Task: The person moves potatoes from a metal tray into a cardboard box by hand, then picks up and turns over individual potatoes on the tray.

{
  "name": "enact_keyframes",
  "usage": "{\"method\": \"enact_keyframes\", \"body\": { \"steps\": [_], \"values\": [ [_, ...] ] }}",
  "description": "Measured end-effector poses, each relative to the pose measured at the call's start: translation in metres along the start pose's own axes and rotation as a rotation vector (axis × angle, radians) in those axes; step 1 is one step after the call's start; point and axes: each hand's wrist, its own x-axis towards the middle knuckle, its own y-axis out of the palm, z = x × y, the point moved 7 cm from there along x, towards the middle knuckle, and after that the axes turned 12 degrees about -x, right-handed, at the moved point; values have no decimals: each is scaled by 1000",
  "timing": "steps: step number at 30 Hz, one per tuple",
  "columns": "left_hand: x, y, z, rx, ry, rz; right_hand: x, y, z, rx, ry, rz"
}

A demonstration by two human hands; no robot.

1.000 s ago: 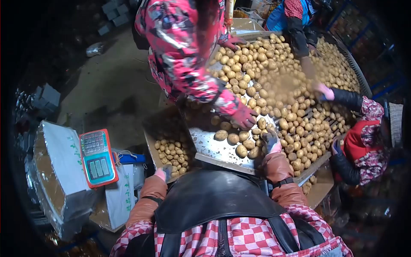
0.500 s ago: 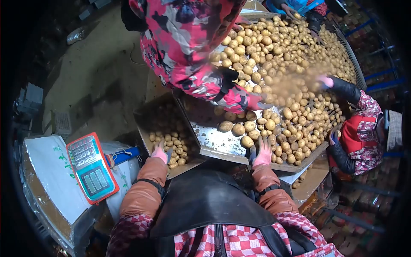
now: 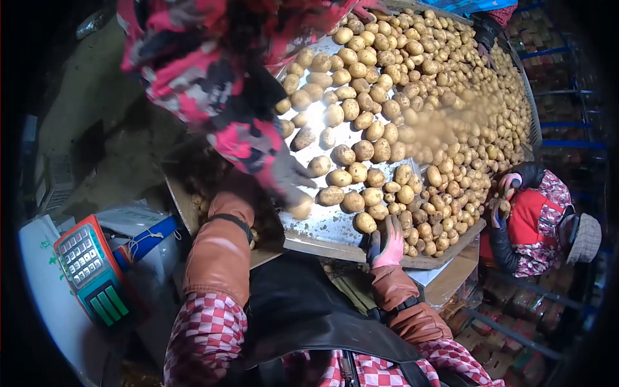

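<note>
My right hand (image 3: 389, 245), in a pink and grey glove, lies at the near edge of the sorting table (image 3: 322, 246). Its fingers are stretched out and apart, touching potatoes (image 3: 365, 222) there. My left sleeve (image 3: 221, 251) reaches forward over a box (image 3: 182, 205) of potatoes left of the table. The left hand beyond the cuff is dark and blurred beside a co-worker's arm, so its fingers do not show. That co-worker's gloved hand (image 3: 290, 177) is over the table's metal surface, beside a blurred potato (image 3: 300, 206).
A digital scale (image 3: 90, 267) stands on the left. The co-worker in camouflage (image 3: 187, 71) leans in from upper left. Another person in a red vest (image 3: 530, 222) holds potatoes on the right. A cardboard box (image 3: 452, 278) sits below the table's right corner.
My left hand has moved forward from the potatoes in the box. The co-worker's arm has swung left across the metal surface. My right hand stays at the table edge; the view has shifted.
</note>
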Motion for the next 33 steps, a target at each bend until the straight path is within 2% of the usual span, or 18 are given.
{"method": "enact_keyframes", "body": {
  "steps": [3,7,9,11,13,15,18,21,22,23,25,27,29,31,32,33],
  "values": [
    [-9,13,5,-22,-21,130,-1,0,-3,12,28,35],
    [-36,32,61,-3,-26,156,-2,-1,-3,28,12,14],
    [-50,52,73,324,425,-86,-3,1,-5,29,11,29],
    [-98,63,78,276,570,-175,-3,4,-6,-4,-57,-68],
    [-104,93,106,276,628,-42,-1,3,-4,28,25,-14],
    [-115,104,129,-109,435,111,-2,9,-8,21,-42,-14],
    [-137,85,147,-141,237,117,-3,6,-3,44,-68,-18],
    [-148,67,172,-204,160,38,-2,2,2,46,-66,-32],
    [-138,76,187,-477,68,100,-2,0,4,17,-53,-30],
    [-136,79,194,-486,54,89,-2,-1,6,5,-31,-21],
    [-144,69,183,-181,217,-36,-2,-3,9,3,-85,-53],
    [-144,69,186,-261,173,-54,-3,0,7,13,-88,-57],
    [-142,47,162,-100,296,-155,-3,12,-8,28,-49,-37],
    [-111,0,135,-77,343,-324,-3,12,-8,69,-39,-22],
    [-122,-46,104,-72,324,-251,-3,13,-9,75,-38,-21],
    [-83,-53,104,-45,355,-421,-2,13,-9,81,-38,-20]
  ]
}}
